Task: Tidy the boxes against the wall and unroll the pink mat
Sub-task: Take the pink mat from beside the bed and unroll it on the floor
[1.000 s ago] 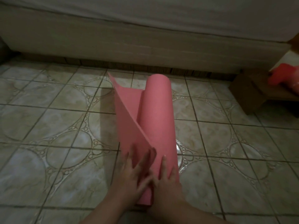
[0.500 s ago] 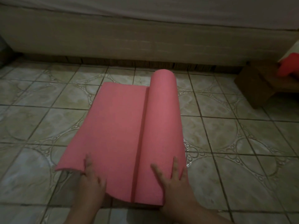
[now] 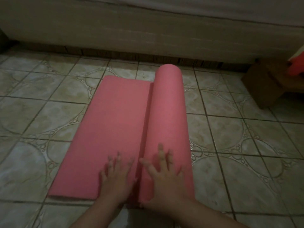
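The pink mat [image 3: 115,125] lies partly unrolled on the tiled floor, its flat part spread to the left. Its rolled part [image 3: 167,116] stands along the right side, running away from me. My left hand [image 3: 117,176] rests flat on the unrolled part near the front edge, fingers spread. My right hand [image 3: 164,175] presses flat on the near end of the roll, fingers apart. A brown cardboard box [image 3: 263,84] sits at the far right by the wall.
A bed or sofa base [image 3: 148,33] with a grey cover runs across the back. A red-orange object [image 3: 296,66] lies on the box area at the right edge. Patterned floor tiles [image 3: 246,145] surround the mat.
The mat's free flap, raised on edge a second ago, now lies flat on the floor to the left. My left hand moved from the flap's edge onto the flat part beside my right hand.
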### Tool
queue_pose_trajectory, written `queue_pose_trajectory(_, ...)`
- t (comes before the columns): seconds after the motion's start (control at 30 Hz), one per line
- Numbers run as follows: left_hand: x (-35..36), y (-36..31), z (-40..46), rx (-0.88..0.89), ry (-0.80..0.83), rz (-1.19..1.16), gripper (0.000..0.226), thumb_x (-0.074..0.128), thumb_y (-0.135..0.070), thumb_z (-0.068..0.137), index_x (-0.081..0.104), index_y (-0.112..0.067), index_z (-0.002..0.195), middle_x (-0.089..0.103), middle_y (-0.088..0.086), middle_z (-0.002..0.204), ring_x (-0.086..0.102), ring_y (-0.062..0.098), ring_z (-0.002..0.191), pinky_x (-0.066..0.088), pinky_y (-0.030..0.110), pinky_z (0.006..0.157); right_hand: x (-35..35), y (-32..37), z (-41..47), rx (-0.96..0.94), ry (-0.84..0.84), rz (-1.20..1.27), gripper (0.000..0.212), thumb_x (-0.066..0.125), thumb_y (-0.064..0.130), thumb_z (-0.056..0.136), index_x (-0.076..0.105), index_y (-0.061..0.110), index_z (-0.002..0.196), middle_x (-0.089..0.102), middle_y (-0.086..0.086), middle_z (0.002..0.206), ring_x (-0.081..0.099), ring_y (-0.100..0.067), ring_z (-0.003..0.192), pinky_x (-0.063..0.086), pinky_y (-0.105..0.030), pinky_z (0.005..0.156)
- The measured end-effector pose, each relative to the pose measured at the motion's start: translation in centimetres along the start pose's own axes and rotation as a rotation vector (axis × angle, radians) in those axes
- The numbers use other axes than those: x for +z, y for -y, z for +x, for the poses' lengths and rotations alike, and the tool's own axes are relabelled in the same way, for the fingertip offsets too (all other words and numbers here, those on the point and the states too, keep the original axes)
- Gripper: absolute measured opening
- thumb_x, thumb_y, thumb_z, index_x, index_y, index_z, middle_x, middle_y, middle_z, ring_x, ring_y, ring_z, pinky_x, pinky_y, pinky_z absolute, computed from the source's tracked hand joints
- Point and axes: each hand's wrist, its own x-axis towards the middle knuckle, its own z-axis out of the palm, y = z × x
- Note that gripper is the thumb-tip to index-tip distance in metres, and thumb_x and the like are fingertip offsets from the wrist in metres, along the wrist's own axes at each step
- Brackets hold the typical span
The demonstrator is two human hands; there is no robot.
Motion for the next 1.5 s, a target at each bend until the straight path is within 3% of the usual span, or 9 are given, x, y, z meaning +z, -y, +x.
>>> queue_pose_trajectory(0.3,2.1,2.7,-0.7,-0.045,0.062,0.106,0.099,-0.013,-0.093,0.029,-0.033,-0.061,0.12,-0.042,-0.01,0.139,-0.023,0.016,0.141,0.003,0.064,0.108,1.3,-0.1,-0.2,-0.049,0.007,-0.2,0.066,0.065,0.022,0.074,0.035,0.029,0.133,-0.04,-0.013,0.144,-0.033,-0.051,0.131,0.004,-0.081,0.094)
queue_pose_trajectory(0.43,2.5,4.7,-1.7,-0.078,0.058,0.083,0.091,0.009,-0.095,0.055,0.006,-0.058,0.138,0.03,-0.008,0.153,0.025,0.019,0.136,0.038,0.068,0.085,2.8,-0.4,-1.1,0.043,-0.211,-0.252,0.077,0.076,0.045,0.018,0.056,0.039,0.093,0.008,-0.018,0.157,0.022,-0.05,0.132,0.047,-0.068,0.064)
queue_pose_trajectory(0.57,2.6,7.2,-3.0,-0.084,0.022,0.158,0.09,0.017,-0.092,0.058,0.033,-0.05,0.136,0.04,-0.007,0.144,0.036,0.02,0.125,0.047,0.065,0.073,4.2,-2.6,-3.4,-0.05,-0.403,-0.245,0.03,0.045,0.051,0.066,0.05,0.045,0.095,0.029,-0.007,0.152,-0.009,-0.033,0.146,0.051,-0.061,0.07)
queue_pose_trajectory(0.8,4.1,5.1,-2.6,-0.149,-0.094,0.155,0.094,0.02,-0.095,0.057,0.028,-0.049,0.139,0.028,-0.001,0.155,0.024,0.032,0.138,0.032,0.07,0.093,4.5,-8.2,-6.4,0.055,-0.406,-0.062,0.024,0.049,0.041,0.068,0.045,0.036,0.091,-0.007,0.005,0.16,-0.002,-0.014,0.146,0.054,-0.056,0.071)
queue_pose_trajectory(0.9,4.1,2.4,-1.9,-0.038,-0.081,0.153,0.097,0.02,-0.096,0.054,0.03,-0.048,0.139,0.03,0.0,0.153,0.019,0.034,0.141,0.027,0.066,0.1,3.2,-6.9,-5.9,0.126,-0.274,-0.048,0.085,0.065,0.069,0.042,0.034,0.042,0.115,-0.032,0.005,0.153,-0.025,-0.011,0.141,0.04,-0.065,0.091)
queue_pose_trajectory(0.97,4.4,0.5,-1.4,0.117,-0.056,0.177,0.094,0.022,-0.094,0.056,0.037,-0.048,0.135,0.044,0.001,0.146,0.009,0.031,0.144,0.014,0.059,0.108,1.9,-5.9,-5.1,0.226,-0.117,0.052,0.119,0.053,0.089,0.034,-0.006,0.057,0.133,-0.053,0.006,0.138,-0.042,-0.015,0.129,0.014,-0.063,0.109)
queue_pose_trajectory(1.1,5.1,-1.9,-1.2,0.208,-0.013,0.131,0.098,0.033,-0.095,0.051,0.033,-0.049,0.137,0.036,-0.003,0.149,-0.013,0.02,0.146,-0.013,0.054,0.11,0.8,-4.8,-3.6,0.314,-0.143,0.041,0.104,0.05,0.083,0.057,-0.014,0.06,0.135,-0.052,-0.001,0.14,-0.039,-0.026,0.134,0.013,-0.061,0.11)
queue_pose_trajectory(1.37,5.1,-1.6,-1.7,0.139,-0.085,0.1,0.099,0.035,-0.095,0.047,0.031,-0.052,0.136,0.033,-0.01,0.149,-0.014,0.01,0.145,0.019,0.061,0.099,0.5,-5.3,-3.5,0.288,-0.172,0.089,0.101,0.061,0.059,0.067,-0.01,0.056,0.139,-0.044,-0.001,0.146,-0.02,-0.03,0.143,0.027,-0.051,0.109)
queue_pose_trajectory(1.5,5.2,-0.5,-2.0,0.122,-0.07,0.113,0.099,0.03,-0.096,0.049,0.029,-0.051,0.138,0.036,-0.011,0.147,0.016,0.015,0.141,0.023,0.059,0.096,0.0,-4.7,-3.7,0.242,-0.157,0.128,0.097,0.061,0.053,0.071,-0.007,0.054,0.14,-0.042,0.0,0.147,-0.021,-0.031,0.143,0.024,-0.05,0.111)
